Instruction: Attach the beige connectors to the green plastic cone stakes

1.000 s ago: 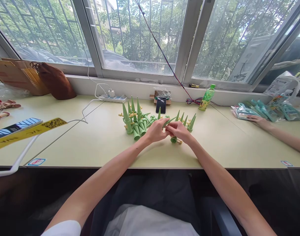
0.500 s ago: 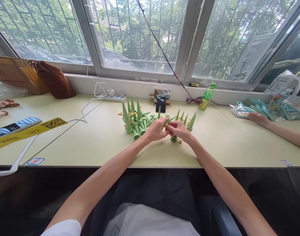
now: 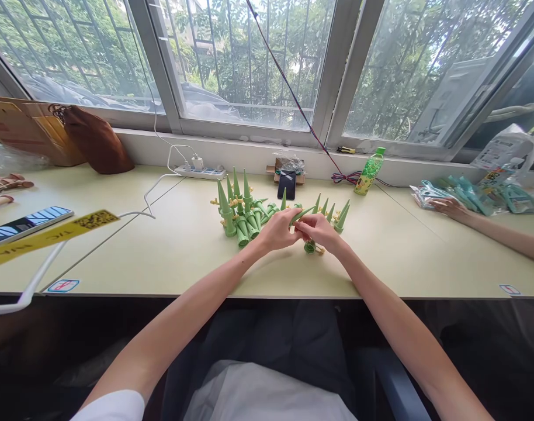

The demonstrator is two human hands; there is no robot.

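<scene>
Both hands are meeting over the table [image 3: 153, 257], fingertips touching or nearly so. With their meeting point as the centre of the dial, the left hand [image 3: 278, 231] is sitting toward nine o'clock and is grasping a green spike [image 3: 304, 214] between thumb and fingers, its tip pointing toward two. The right hand [image 3: 318, 230] is sitting toward three, fingers curling inward and drawn together at the left fingertips; they are covering whatever lies between them, so I cannot fairly tell whether they are gripping the spike, a smaller part or nothing. Just below the right hand, at five o'clock, a green cone [image 3: 309, 247] is lying with its round open end facing the person, and a yellow fitting [image 3: 321, 251] is showing beside it. Between nine and ten, a cluster of green spikes [image 3: 225, 213] is standing upright, yellow pieces jutting from some, while several green cones [image 3: 242, 234] are lying next to it. Toward two to three, more upright spikes [image 3: 342, 219] are standing just beyond the right hand. At twelve, a dark phone [image 3: 286, 185] is resting by a small box; between one and two, a green bottle [image 3: 368, 172] is standing. Well apart, near three, a co-worker's hand [image 3: 446, 206] is resting by teal packets [image 3: 471, 196].
</scene>
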